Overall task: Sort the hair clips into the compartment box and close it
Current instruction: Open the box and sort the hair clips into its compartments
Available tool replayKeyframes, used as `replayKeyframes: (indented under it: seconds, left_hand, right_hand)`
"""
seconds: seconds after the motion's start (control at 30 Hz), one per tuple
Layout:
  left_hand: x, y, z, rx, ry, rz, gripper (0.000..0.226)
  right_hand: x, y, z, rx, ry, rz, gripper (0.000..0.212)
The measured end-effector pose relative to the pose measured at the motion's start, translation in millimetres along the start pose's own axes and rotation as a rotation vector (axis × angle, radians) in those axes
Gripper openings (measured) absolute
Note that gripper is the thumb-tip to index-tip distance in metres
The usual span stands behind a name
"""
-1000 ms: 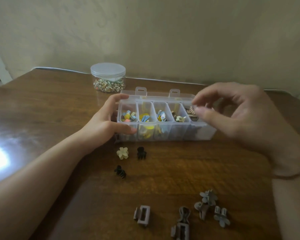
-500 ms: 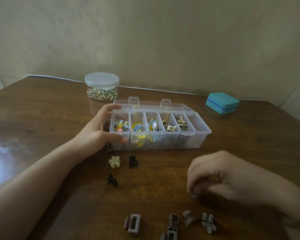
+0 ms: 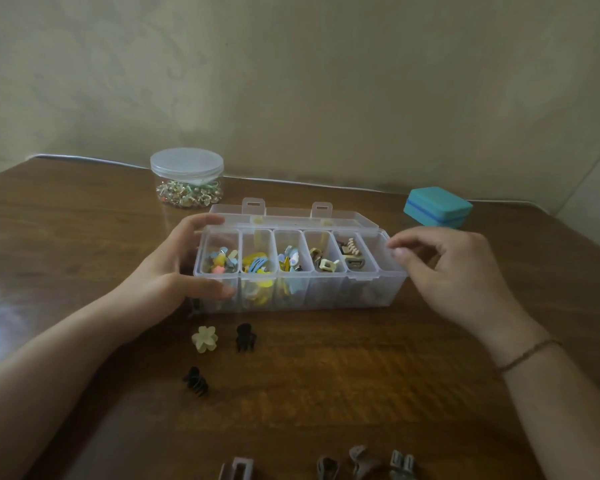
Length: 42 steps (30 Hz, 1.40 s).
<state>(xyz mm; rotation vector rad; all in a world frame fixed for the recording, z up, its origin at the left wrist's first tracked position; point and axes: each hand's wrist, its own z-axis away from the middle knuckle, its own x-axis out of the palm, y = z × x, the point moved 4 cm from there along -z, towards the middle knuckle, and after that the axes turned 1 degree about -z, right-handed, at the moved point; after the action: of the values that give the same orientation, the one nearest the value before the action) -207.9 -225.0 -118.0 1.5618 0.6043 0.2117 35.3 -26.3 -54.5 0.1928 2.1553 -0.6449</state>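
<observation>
1. Near edge of the desk [image 3: 326, 393]: a row of grey-brown hair clips, partly cut off by the frame. They are a rectangular clip [image 3: 237, 470], two curved claw clips [image 3: 327, 466] [image 3: 361, 460] and a flower-shaped clip [image 3: 403, 464]. All lie loose and unsorted, nearer the right hand than the left.

2. Middle ground, left of centre: a black claw clip [image 3: 195, 381], a second black claw clip [image 3: 245, 337] and a cream flower clip [image 3: 204, 338]. They sit just in front of the box, closest to the left hand.

3. Left hand [image 3: 174, 271]: wrapped around the left end of the compartment box [image 3: 302, 292], thumb on the near wall, fingers over the far rim. It grips the box and steadies it.

4. Compartment box: clear plastic, long axis running left to right across the desk, between the two hands. Its lid [image 3: 291, 216] lies open behind it. Five compartments hold clips; the rightmost one [image 3: 378, 251] looks empty.

5. Right hand [image 3: 454, 271]: at the right end of the box, thumb and fingertips [image 3: 395, 247] pinched together over the rightmost compartment. Whether a clip is pinched there cannot be told.

6. Judgement: the right hand is the free one, so the near-right row suits it next.

7. Far side: a round lidded jar [image 3: 187, 176] of small trinkets at left, a teal case [image 3: 437, 206] at right.
</observation>
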Motion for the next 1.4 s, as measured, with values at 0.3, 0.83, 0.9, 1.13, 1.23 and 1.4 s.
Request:
replayKeyframes:
  seconds: [0.3, 0.83, 0.9, 1.13, 1.23, 1.4]
  left_hand:
    - [0.0, 0.8, 0.6, 0.000, 0.011, 0.033, 0.096]
    - [1.2, -2.0, -1.7, 0.022, 0.021, 0.036, 0.093]
    - [0.6, -1.6, -1.3, 0.024, 0.012, 0.030, 0.095]
    - [-0.4, -1.1, -1.3, -0.002, -0.008, 0.022, 0.094]
    - [0.9, -0.3, -0.7, -0.002, 0.005, 0.027, 0.093]
    - [0.1, 0.4, 0.0, -0.006, 0.028, 0.020, 0.086]
  right_hand:
    - [29.9, -78.8, 43.5, -0.420, -0.464, -0.095, 0.028]
    - [82.4, -96.6, 39.4, -0.571, -0.504, -0.091, 0.014]
    - [71.0, -91.5, 35.1, -0.548, -0.445, -0.133, 0.012]
    - [3.1, -19.2, 4.5, -0.104, 0.140, -0.066, 0.014]
    - [15.8, 0.3, 0.7, 0.022, -0.049, 0.053, 0.022]
    - [7.4, -34.8, 8.5, -0.258, 0.147, 0.033, 0.025]
